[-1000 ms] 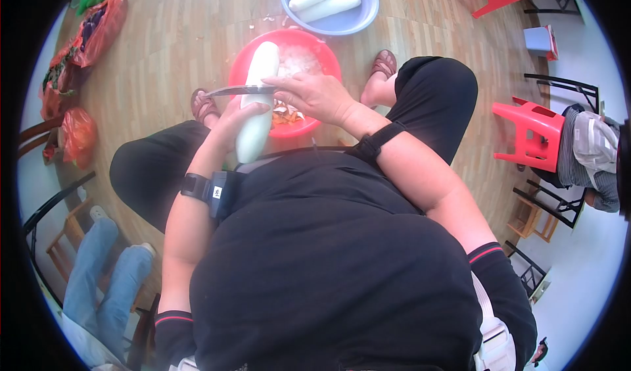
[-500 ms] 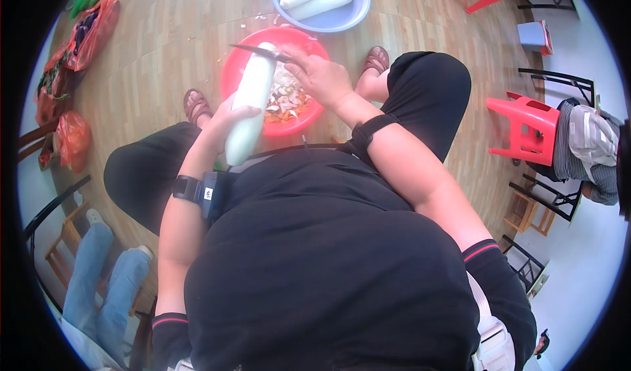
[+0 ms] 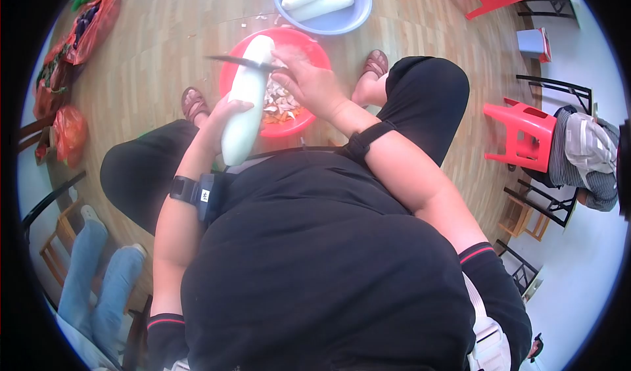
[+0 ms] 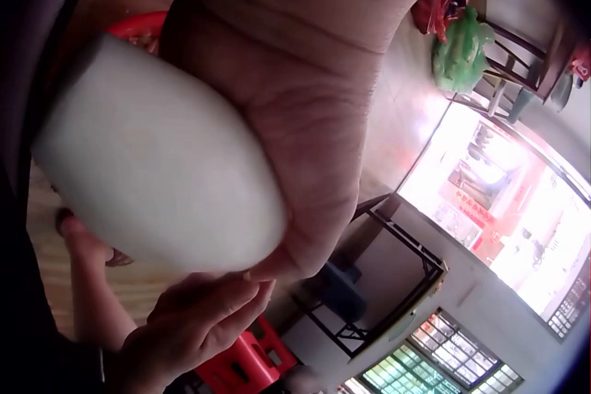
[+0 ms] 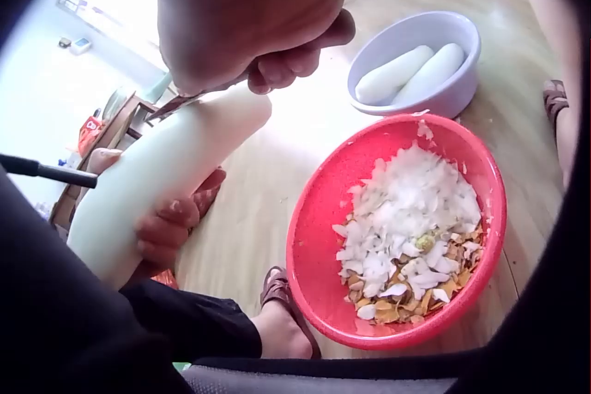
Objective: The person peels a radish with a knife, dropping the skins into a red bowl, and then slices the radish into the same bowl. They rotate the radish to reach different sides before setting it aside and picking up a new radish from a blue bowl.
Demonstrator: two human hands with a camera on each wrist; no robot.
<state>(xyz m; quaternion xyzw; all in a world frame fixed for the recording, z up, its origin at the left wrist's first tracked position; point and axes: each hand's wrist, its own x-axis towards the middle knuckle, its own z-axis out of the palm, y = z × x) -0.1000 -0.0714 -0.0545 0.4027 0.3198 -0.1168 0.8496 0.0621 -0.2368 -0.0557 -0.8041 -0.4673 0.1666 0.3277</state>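
Note:
A long pale, smooth vegetable [image 3: 244, 101] slants above the red basin [image 3: 321, 51]; my left hand [image 3: 225, 122] grips its lower half, fingers curled round it in the right wrist view. My right hand [image 3: 312, 87] holds a dark knife [image 3: 240, 61] by its handle, the blade lying across the vegetable's upper part. In the right wrist view, white shavings [image 5: 416, 200] and orange-brown peelings [image 5: 411, 300] lie in the basin. The left wrist view shows the vegetable's rounded end [image 4: 175, 172] against my palm.
A pale blue basin [image 3: 360, 20] with two white vegetables [image 3: 322, 7] stands beyond the red one. Bags of produce [image 3: 95, 32] lie at the left, red stools [image 3: 522, 133] at the right. Someone in jeans [image 3: 112, 285] is at lower left. Small scraps dot the floor.
The knife went from mid-vegetable up to near its far end, then came slightly back toward me. My left hand still grips the vegetable; the whole head view has shifted a little.

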